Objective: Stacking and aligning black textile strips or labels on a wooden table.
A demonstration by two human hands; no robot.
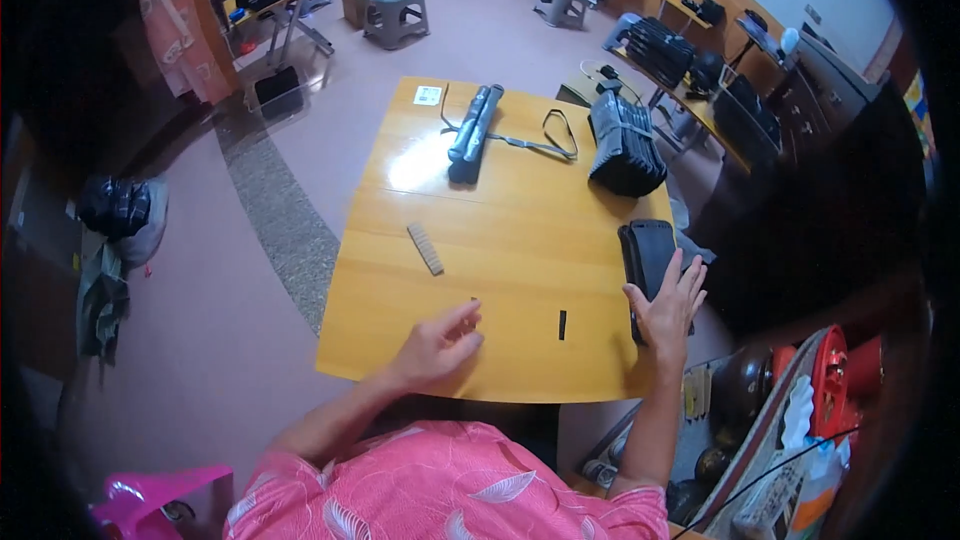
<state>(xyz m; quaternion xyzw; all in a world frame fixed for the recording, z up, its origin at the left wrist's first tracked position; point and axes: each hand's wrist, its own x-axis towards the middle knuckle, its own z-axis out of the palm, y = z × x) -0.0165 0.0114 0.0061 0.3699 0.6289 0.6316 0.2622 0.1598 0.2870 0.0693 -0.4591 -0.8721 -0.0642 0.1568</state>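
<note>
My left hand [440, 348] hovers over the near left part of the wooden table, palm inward, its fingers half curled and the thumb apart from them. A tiny dark speck sits by its fingertip, too small to name. Beyond it lies a tan segmented strip [425, 249]. Fingers spread, my right hand [668, 308] rests over a stack of flat black pieces [650, 252] at the table's right edge. Partly hidden under that hand are the stack's near end and grey cloth beside it. A short black strip [562, 325] lies between my hands.
On the yellow table [520, 210], a grey bundle [475, 128] with a strap [535, 146] lies at the far side. Tied black pieces [627, 143] stand at the far right. Grey stools [395, 15] are beyond; a pink chair [160, 495] is lower left, and clutter lies lower right.
</note>
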